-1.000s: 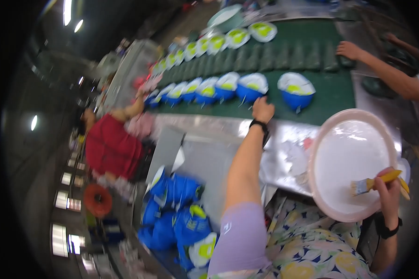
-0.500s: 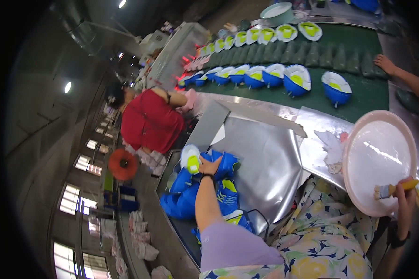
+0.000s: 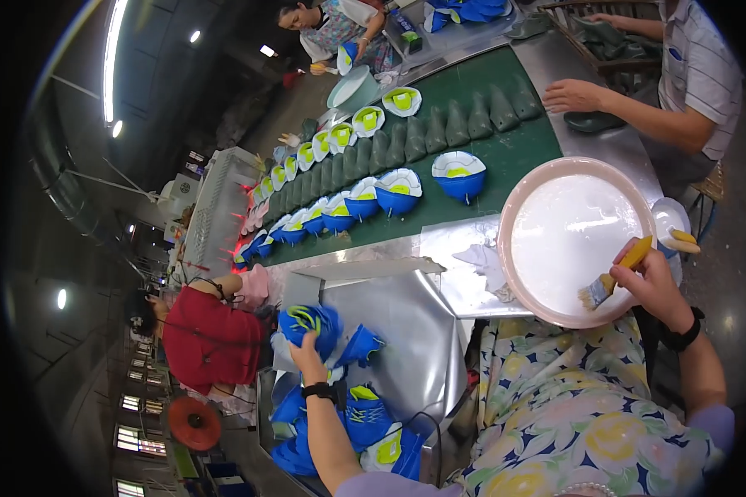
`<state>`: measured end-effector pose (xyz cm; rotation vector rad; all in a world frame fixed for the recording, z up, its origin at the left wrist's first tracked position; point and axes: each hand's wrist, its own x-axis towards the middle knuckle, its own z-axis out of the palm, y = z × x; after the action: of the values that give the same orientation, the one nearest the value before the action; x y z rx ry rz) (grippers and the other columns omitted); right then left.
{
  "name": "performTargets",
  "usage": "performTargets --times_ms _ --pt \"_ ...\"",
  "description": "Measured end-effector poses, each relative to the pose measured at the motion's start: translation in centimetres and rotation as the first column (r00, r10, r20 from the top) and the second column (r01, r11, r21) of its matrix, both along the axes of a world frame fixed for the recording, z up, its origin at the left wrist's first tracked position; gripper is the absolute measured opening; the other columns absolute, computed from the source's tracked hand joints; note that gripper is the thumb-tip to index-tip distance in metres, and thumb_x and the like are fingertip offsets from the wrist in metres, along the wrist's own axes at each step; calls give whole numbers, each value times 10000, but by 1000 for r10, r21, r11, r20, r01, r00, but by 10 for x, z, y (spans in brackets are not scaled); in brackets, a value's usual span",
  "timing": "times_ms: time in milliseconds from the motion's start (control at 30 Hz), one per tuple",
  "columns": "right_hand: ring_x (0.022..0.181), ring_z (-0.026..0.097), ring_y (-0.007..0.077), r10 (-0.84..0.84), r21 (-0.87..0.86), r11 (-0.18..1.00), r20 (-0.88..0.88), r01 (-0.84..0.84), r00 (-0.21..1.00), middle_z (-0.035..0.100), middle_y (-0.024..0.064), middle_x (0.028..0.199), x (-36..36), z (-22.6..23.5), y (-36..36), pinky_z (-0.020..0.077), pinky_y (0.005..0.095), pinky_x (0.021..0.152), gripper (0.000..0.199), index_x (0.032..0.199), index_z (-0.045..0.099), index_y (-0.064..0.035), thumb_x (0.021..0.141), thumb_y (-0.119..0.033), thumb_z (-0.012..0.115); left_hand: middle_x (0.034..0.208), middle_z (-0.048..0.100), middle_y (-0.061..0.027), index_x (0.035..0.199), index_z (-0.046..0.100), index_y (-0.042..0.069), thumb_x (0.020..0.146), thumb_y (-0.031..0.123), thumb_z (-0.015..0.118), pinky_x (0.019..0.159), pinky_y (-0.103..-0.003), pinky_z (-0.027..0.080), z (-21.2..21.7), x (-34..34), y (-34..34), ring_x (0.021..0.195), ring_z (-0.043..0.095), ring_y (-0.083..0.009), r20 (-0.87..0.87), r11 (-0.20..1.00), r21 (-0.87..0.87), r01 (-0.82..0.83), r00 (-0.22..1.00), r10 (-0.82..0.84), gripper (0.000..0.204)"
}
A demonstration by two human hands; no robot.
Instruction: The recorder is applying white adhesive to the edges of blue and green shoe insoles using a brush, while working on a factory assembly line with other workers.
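Note:
My left hand [image 3: 308, 358] is closed on a blue shoe upper [image 3: 313, 325] with yellow-green laces, above a heap of similar blue uppers [image 3: 365, 414]. The heap lies in a metal-lined tray [image 3: 398, 319]. In my right hand [image 3: 653, 286] is a paintbrush [image 3: 609, 282] with a yellow handle. Its pale bristles hang over the near inner side of a round pink basin [image 3: 512, 273], which holds white liquid. My fingers hide part of the brush handle.
Beyond the basin, a green conveyor belt [image 3: 506, 149] carries dark foot-shaped lasts [image 3: 435, 132] between rows of blue uppers. A co-worker's hand [image 3: 576, 96] rests by the belt at right. A person in red [image 3: 224, 335] bends at left. A small bowl with brushes [image 3: 671, 219] stands right of the basin.
My left hand has taken a blue upper and raised it off the heap. The brush bristles now point down toward the basin's near side. My view has shifted, bringing more co-workers into sight.

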<state>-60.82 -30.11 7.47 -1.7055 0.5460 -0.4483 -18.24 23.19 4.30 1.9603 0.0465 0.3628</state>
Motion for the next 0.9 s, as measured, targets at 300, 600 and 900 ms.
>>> performTargets --times_ms 300,600,900 --pt "741 598 88 71 -41 997 11 -71 997 670 40 830 13 -5 6 471 230 675 171 952 650 -8 909 -167 697 1314 615 -138 1335 537 77 817 94 608 1022 -548 491 -64 -90 -122 1216 592 -331 -228 305 -951 -52 784 -577 524" --pt "789 610 84 -4 -35 999 5 4 1000 634 26 864 35 -10 -27 489 236 700 174 992 610 9 924 -124 700 1499 402 -191 1485 399 136 756 2 702 990 -470 458 -46 -119 -120 1270 479 -342 415 671 739 -63 827 -379 801" --pt "732 657 349 385 -446 777 -222 -445 896 658 195 814 84 -2 24 508 409 675 186 898 631 5 867 -161 708 1169 658 -138 1101 700 95 651 1 689 890 -452 502 4 -103 -115 1041 636 -350 35 295 922 251 704 -710 460"
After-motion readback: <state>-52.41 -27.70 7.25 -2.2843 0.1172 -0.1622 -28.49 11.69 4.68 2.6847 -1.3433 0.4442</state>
